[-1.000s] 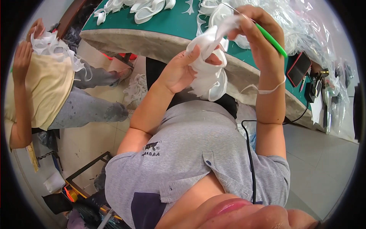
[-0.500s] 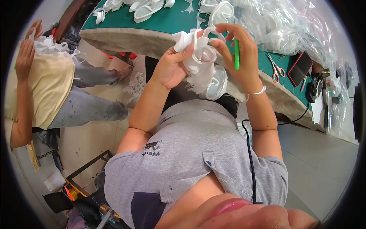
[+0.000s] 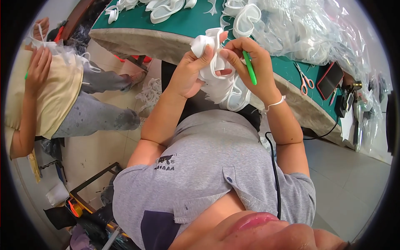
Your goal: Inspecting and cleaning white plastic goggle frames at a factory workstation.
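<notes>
A bunch of white curved, looped fabric pieces point(image 3: 219, 88) hangs over my lap at the table's front edge. My left hand point(image 3: 192, 68) is closed around the upper part of it, thumb on top, with fingertips showing through the loops. Close against it on the right, my right hand point(image 3: 251, 60) has thumb and forefinger pinched together at the edge of the white fabric. A slim green pen-shaped tool point(image 3: 250, 68) is tucked in that same hand, slanting; its working end is hidden. A thin white band circles my right wrist.
More white looped pieces point(image 3: 246, 21) lie on the green tabletop point(image 3: 196, 16), beside clear plastic bags point(image 3: 300, 37). Pink-handled scissors point(image 3: 306, 83) and a phone point(image 3: 330, 81) lie at the right. A co-worker's hand point(image 3: 39, 68) handles white pieces at far left.
My right hand has come in closer to my left, its fingers closing to a pinch at the fabric. The green tool now leans over more. The co-worker's hands have shifted slightly.
</notes>
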Available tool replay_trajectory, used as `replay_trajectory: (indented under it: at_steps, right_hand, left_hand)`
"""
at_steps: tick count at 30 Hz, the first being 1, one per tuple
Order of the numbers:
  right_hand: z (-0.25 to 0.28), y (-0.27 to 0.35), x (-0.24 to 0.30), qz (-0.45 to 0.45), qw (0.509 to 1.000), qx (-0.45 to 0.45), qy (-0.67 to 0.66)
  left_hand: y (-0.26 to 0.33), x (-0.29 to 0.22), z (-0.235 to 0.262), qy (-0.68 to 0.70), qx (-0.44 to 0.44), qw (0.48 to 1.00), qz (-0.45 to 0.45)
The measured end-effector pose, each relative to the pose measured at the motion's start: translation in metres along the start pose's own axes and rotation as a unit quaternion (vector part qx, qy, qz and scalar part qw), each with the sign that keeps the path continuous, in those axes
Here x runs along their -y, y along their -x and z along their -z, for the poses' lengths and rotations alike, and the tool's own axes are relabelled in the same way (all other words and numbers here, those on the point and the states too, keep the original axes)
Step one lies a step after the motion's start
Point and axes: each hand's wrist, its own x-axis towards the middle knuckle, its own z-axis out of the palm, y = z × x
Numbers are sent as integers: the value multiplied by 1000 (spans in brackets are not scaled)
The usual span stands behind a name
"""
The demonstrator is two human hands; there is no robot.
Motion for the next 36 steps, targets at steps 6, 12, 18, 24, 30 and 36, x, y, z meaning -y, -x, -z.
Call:
replay_trajectory:
  at_steps: [6,12,18,24,30,36]
  right_hand:
    - [-2,2,-4,166,980,-6,113]
    - [12,8,-11,214,964,-22,158]
    - [68,5,-39,59,974,-138,171]
    - [155,49,-33,-147,972,-163,89]
    - [141,24,-31,-105,962,116,223]
    - [31,-170,39,160,931,136,299]
  left_hand:
    - [-2,7,10,-24,-36,999,7]
    - [-2,9,2,-10,-26,999,22]
    - [-4,3,15,-78,-37,996,26]
    - [0,-12,21,-91,-21,996,11]
    - [-7,-4,26,-34,-51,997,50]
    - [1,27,14,39,-131,985,107]
